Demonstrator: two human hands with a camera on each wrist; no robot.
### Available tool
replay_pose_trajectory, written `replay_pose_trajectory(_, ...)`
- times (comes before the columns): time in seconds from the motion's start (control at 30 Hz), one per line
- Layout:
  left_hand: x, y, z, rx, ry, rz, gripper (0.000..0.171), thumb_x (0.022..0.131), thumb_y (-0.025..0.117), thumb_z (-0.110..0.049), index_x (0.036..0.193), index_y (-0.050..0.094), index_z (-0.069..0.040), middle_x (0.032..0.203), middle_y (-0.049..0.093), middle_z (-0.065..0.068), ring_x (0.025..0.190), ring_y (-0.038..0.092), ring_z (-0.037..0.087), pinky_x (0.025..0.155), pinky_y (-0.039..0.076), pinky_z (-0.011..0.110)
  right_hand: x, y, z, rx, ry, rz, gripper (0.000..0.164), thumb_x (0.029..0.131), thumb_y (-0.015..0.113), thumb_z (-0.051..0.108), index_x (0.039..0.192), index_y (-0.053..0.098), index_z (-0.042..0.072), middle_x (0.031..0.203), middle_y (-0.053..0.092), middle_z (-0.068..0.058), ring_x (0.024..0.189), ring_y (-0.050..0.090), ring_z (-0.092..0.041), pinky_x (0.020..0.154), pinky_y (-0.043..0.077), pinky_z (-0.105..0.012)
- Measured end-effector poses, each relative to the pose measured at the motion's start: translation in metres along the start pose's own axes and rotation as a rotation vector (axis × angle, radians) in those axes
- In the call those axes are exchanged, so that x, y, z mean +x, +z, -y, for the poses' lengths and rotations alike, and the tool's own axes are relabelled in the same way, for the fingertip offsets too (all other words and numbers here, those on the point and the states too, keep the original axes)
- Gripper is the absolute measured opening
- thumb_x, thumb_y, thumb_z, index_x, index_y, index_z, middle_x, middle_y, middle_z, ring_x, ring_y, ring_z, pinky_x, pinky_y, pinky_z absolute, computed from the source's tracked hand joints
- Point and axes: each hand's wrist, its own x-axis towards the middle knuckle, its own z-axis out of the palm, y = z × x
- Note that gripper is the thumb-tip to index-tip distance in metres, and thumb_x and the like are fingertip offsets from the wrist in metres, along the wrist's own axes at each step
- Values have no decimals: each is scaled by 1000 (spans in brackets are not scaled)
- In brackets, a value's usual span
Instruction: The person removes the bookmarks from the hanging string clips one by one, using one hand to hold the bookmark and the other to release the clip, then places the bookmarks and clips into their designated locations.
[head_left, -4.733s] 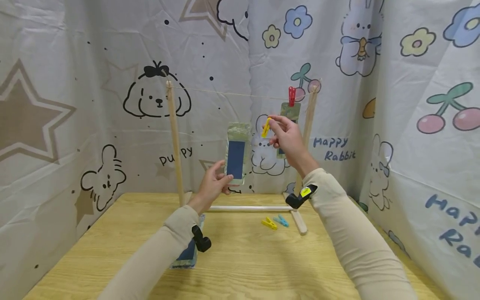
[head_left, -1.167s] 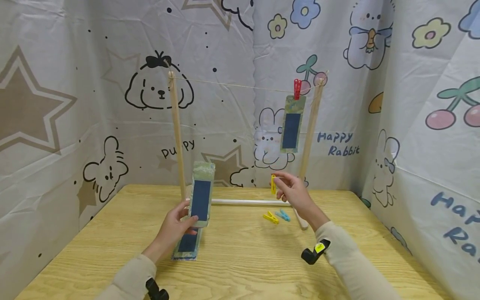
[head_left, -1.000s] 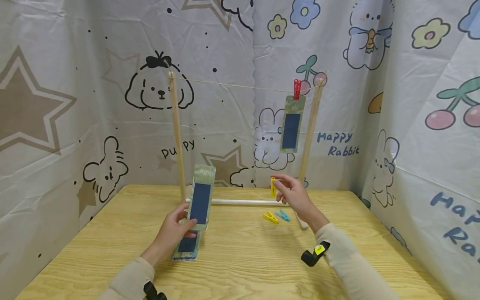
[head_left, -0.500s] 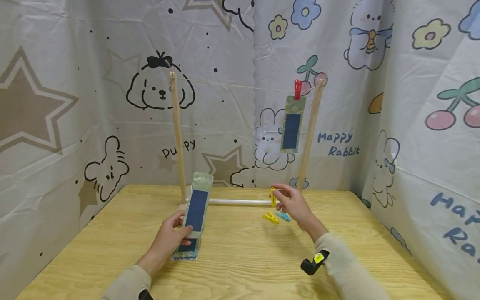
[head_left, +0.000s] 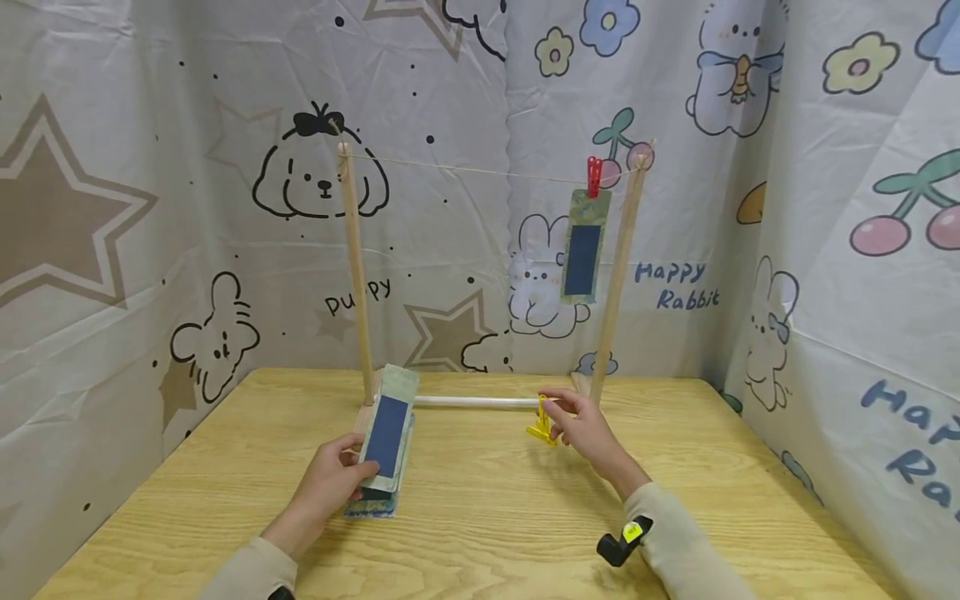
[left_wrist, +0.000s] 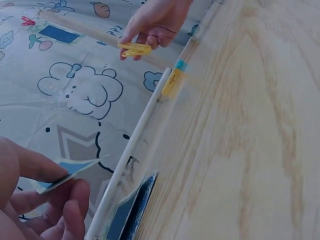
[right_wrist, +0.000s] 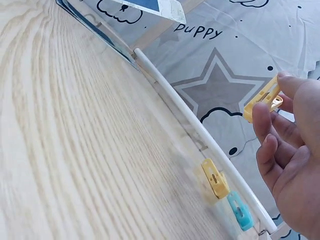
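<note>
My left hand point(head_left: 318, 487) pinches the lower end of a green paper strip point(head_left: 387, 435) with a dark blue panel, tilted just above other similar strips point(head_left: 375, 507) on the table. Seen from the left wrist, the held strip point(left_wrist: 75, 167) sits between thumb and fingers, slightly bent. My right hand point(head_left: 588, 429) pinches a yellow clothespin point(right_wrist: 262, 99) between thumb and fingertips, low over the table. Beneath it lie a second yellow clothespin point(right_wrist: 215, 178) and a blue clothespin point(right_wrist: 241, 211); the right hand hides the blue one in the head view.
A wooden frame with a left post point(head_left: 354, 275), a right post point(head_left: 618, 275) and a white bottom bar point(head_left: 472, 402) stands at the back. On its string point(head_left: 465, 169), a red clothespin point(head_left: 594, 177) holds another strip point(head_left: 583, 258). Printed curtains point(head_left: 450, 83) surround the table point(head_left: 480, 517).
Both hands have come down from near the string. The left has brought its strip left and down over the strips on the table; the right has lowered its yellow clothespin toward the loose ones.
</note>
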Motion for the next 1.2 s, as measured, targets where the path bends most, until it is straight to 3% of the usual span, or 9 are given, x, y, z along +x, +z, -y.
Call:
replay_pose_trajectory(0.13, -3, -2, -1, 13, -28, -9, 35, 90, 72, 3, 124, 63, 7, 86, 57, 11, 73, 57, 21, 57, 50, 31, -3, 0, 2, -23, -4, 14, 35, 107, 62, 19, 136, 63, -1, 103, 69, -13, 67, 63, -21, 53, 45, -22)
replay_pose_trajectory(0.4, -8, -7, -1, 10, -63, 50, 49, 91, 71, 8, 135, 51, 17, 88, 65, 16, 68, 65, 21, 60, 58, 34, -1, 0, -13, -153, 31, 44, 34, 107, 61, 19, 134, 64, 0, 106, 70, -13, 68, 65, -22, 53, 47, -23)
replay_pose_trajectory(0.67, -13, -8, -2, 68, -113, 91, 47, 88, 75, 10, 131, 56, 15, 93, 66, 18, 73, 68, 23, 63, 61, 37, -4, 3, -31, -322, -28, 156, 37, 105, 64, 20, 133, 63, -4, 95, 68, -7, 64, 62, -17, 56, 53, -27)
replay_pose_trajectory(0.9, -14, -12, 3, 111, -170, 119, 58, 90, 75, 7, 140, 48, 16, 102, 63, 22, 75, 70, 24, 66, 61, 37, -7, 3, -34, -427, -58, 157, 35, 105, 65, 22, 130, 66, -1, 96, 69, -7, 58, 61, -14, 55, 52, -27)
replay_pose_trajectory(1.2, -12, -12, 10, 157, -163, 120, 56, 88, 77, 6, 135, 51, 18, 93, 55, 16, 75, 69, 22, 66, 62, 37, -9, 6, -34, -519, -100, 132, 31, 104, 67, 22, 128, 69, 2, 102, 72, -5, 65, 62, -10, 56, 55, -27)
